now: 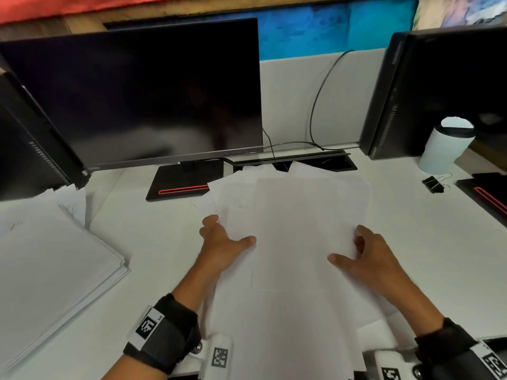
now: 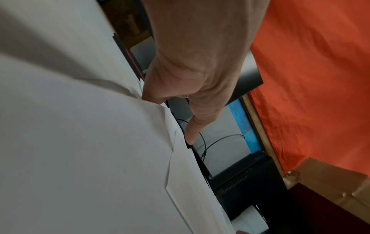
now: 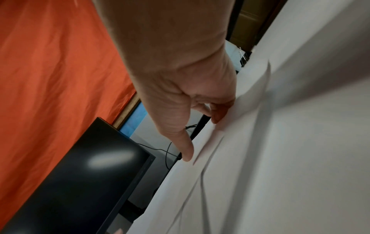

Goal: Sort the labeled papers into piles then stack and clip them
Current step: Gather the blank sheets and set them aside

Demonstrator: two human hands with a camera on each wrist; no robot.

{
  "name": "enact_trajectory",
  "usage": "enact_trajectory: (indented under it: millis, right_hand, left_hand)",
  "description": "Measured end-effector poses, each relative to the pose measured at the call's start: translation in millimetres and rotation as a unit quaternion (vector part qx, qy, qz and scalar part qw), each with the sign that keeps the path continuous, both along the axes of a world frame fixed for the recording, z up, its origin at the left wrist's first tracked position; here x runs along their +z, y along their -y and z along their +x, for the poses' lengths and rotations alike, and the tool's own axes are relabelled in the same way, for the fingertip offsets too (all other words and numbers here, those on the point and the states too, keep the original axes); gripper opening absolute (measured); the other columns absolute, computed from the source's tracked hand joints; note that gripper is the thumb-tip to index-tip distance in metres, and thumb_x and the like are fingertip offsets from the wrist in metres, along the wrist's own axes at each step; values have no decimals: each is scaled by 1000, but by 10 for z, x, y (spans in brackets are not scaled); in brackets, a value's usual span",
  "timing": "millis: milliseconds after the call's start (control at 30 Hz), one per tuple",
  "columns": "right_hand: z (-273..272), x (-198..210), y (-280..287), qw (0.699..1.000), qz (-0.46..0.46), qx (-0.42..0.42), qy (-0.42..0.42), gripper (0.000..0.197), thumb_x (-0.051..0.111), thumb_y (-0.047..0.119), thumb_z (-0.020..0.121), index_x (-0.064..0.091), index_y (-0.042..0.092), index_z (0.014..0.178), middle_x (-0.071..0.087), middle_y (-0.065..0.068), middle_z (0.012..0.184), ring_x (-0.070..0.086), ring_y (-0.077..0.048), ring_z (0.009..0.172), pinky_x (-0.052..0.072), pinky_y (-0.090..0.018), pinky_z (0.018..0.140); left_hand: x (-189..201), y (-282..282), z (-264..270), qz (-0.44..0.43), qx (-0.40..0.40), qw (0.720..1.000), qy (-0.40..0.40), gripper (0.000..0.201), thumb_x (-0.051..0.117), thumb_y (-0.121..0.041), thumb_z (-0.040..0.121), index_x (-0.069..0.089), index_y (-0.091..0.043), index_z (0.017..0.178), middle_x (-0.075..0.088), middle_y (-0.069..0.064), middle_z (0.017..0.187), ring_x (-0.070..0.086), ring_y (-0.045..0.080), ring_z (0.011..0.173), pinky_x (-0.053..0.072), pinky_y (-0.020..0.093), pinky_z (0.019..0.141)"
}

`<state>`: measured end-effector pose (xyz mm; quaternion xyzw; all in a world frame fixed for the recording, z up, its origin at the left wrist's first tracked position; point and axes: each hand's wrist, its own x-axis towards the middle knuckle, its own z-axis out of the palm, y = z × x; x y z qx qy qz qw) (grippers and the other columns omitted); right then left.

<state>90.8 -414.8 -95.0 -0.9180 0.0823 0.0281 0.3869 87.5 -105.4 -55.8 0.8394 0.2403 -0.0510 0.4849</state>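
At the far left of the white desk (image 1: 153, 242) a squared stack of papers (image 1: 49, 270) lay well apart from both hands. Behind it stood a dark monitor (image 1: 137, 97) on a black base with a red stripe (image 1: 181, 185).

The left hand (image 1: 219, 242) rested at the left edge of the loose spread of white sheets (image 1: 296, 229) in the middle of the desk. Its thumb lay stretched over the top sheet while its fingers went to the outer edge of the sheets; in the left wrist view the left hand (image 2: 192, 76) showed fingers bent down against the paper edge, the sheets (image 2: 90, 150) filling the space below the palm. Whether the fingers went under the paper could not be told.

The sheets lay unevenly fanned between the two hands, reaching back toward a cable slot (image 1: 296, 160) in the desk.

The right hand (image 1: 367, 256) sat on the right edge of the same spread, thumb spread inward on the top sheet, fingers curled at the edge. The right wrist view showed the right hand (image 3: 190, 88) with fingertips (image 3: 218, 117) pressing on the paper (image 3: 280, 158).

Farther right a black binder clip (image 1: 434, 183) lay on the desk, well apart from the hand, near a white cup (image 1: 444, 144) with a dark lid.
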Motion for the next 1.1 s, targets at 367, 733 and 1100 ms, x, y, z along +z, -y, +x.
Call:
enact_trajectory:
  millis: [367,733,1100]
  right_hand:
    - [-125,93,-38,985,135,92,-58,31,91,19,82,76,27,109,80,22,88,77,-1,78,59,-22,72]
    - [-114,103,-139,985,153,66,-48,114,106,32,53,43,32,147,58,7,133,63,-19,118,59,-40,90]
    - [-180,491,-25,895,446,-13,-8,48,90,20,79,74,12,124,81,-8,115,79,-27,104,57,-49,103]
  left_hand:
    - [-186,291,-63,-129,-49,989,45,94,89,-19,83,21,-24,148,59,3,133,64,18,112,53,30,97]
    - [-144,521,-67,-90,-126,988,6,94,94,-37,71,26,-30,135,45,-1,140,56,20,121,54,35,100]
    - [206,515,-1,-302,-128,933,151,43,82,-5,87,68,-15,126,78,5,118,75,27,111,59,47,98]
